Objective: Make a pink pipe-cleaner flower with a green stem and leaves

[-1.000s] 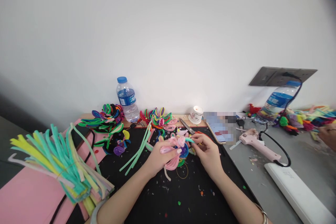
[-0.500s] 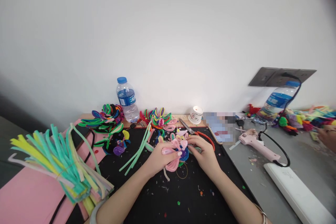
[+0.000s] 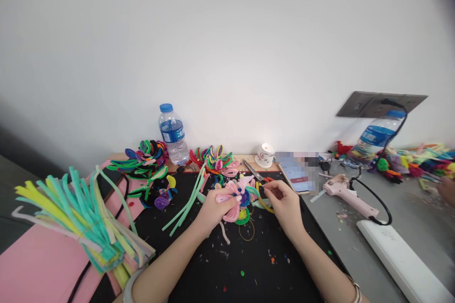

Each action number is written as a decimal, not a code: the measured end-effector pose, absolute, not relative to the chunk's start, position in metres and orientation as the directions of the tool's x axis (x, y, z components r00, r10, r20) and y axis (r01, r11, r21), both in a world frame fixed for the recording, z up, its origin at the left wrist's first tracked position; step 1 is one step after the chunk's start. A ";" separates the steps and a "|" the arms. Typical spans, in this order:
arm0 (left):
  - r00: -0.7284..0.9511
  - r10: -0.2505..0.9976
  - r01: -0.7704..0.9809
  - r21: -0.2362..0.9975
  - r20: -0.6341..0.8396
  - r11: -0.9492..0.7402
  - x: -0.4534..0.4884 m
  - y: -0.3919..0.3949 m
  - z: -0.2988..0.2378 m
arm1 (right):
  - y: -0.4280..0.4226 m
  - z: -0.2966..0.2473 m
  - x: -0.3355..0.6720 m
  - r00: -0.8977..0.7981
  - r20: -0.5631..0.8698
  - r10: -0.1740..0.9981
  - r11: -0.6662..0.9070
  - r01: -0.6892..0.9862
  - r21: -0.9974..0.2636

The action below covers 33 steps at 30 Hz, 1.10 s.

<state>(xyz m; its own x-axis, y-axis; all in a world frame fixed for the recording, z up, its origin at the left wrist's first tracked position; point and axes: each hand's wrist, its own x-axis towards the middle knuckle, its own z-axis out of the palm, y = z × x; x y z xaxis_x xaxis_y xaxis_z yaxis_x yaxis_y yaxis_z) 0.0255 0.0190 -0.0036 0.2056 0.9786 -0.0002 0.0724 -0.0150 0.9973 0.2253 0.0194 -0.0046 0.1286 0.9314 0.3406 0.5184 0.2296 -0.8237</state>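
My left hand [image 3: 217, 208] is closed around pink looped pipe-cleaner petals [image 3: 232, 213], thumb on top. Just right of the thumb is a blue pipe-cleaner piece [image 3: 245, 199], with a green and yellow round piece [image 3: 242, 216] below it. My right hand [image 3: 286, 206] is apart from the petals, thumb and fingertips pinched together; what they hold, if anything, is too small to tell. A yellow pipe cleaner [image 3: 267, 206] curves beside those fingertips. Behind the right hand lie scissors [image 3: 253, 169], their orange handles partly hidden.
Left are a bundle of pipe cleaners [image 3: 78, 222] and a water bottle [image 3: 173, 135]. Colourful looped pieces [image 3: 213, 158] lie along the wall near a paper cup [image 3: 266, 155] and a phone [image 3: 296, 175]. Right are a glue gun [image 3: 350, 198], a white box [image 3: 401, 260] and another person's blurred hand [image 3: 448, 189].
My right hand has drawn away from the petals to the right, uncovering the yellow pipe cleaner and the green and yellow piece. My left hand has shifted slightly left, still gripping the petals.
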 end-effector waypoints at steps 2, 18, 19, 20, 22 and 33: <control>0.171 0.985 0.033 0.999 -0.015 0.009 0.025 0.020 -0.005 | 0.019 -0.005 0.226 0.120 0.326 0.938 0.217 0.530 -0.820; 0.142 0.990 0.052 0.999 0.003 -0.010 0.028 0.018 0.000 | 0.015 0.003 0.218 0.094 0.314 0.945 0.223 0.521 -0.824; 0.112 0.994 0.049 0.999 -0.005 0.000 0.028 0.019 0.000 | 0.015 0.005 0.218 0.112 0.314 0.943 0.222 0.491 -0.842; 0.088 0.996 0.043 0.999 -0.012 0.009 0.028 0.020 -0.001 | 0.014 0.006 0.217 0.110 0.311 0.944 0.230 0.456 -0.860; 0.075 0.997 0.047 0.999 -0.014 0.010 0.028 0.020 -0.001 | 0.013 0.006 0.215 0.069 0.295 0.953 0.247 0.389 -0.888; 0.089 0.996 0.088 0.996 -0.001 -0.007 0.031 0.016 0.006 | 0.012 -0.007 0.212 -0.023 0.227 0.974 0.218 0.391 -0.894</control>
